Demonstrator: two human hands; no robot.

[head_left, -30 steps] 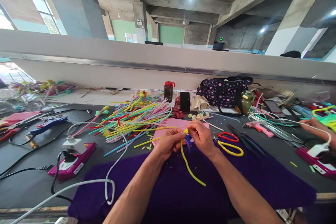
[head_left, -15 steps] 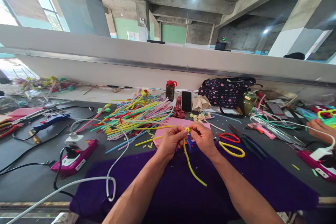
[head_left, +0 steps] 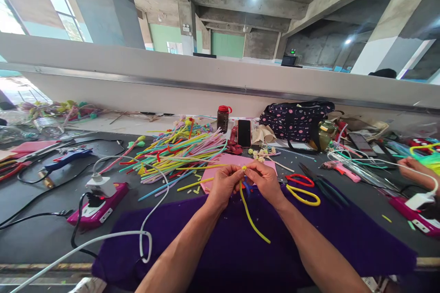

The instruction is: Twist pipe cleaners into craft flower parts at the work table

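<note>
My left hand [head_left: 224, 185] and my right hand [head_left: 264, 181] meet at the table's middle, both pinching the top end of a yellow pipe cleaner [head_left: 250, 217]. Its tip is curled into a small knot between my fingertips, and the rest hangs in a curve over the purple cloth [head_left: 213, 247]. A bit of blue shows just below my fingers. A pink foam sheet [head_left: 225, 162] lies right behind my hands. A heap of coloured pipe cleaners [head_left: 178, 151] is spread out to the back left.
Red and yellow scissors [head_left: 302, 187] lie right of my hands, with dark pliers beside them. A magenta glue gun base [head_left: 98, 206] and white cable [head_left: 137, 238] lie left. A jar [head_left: 222, 118], phone [head_left: 244, 132] and dotted bag [head_left: 295, 121] stand behind. Another person's hand [head_left: 415, 167] works far right.
Both hands have stayed together on the yellow pipe cleaner, with the fingers shifting slightly around its curled tip. The view has shifted a little.
</note>
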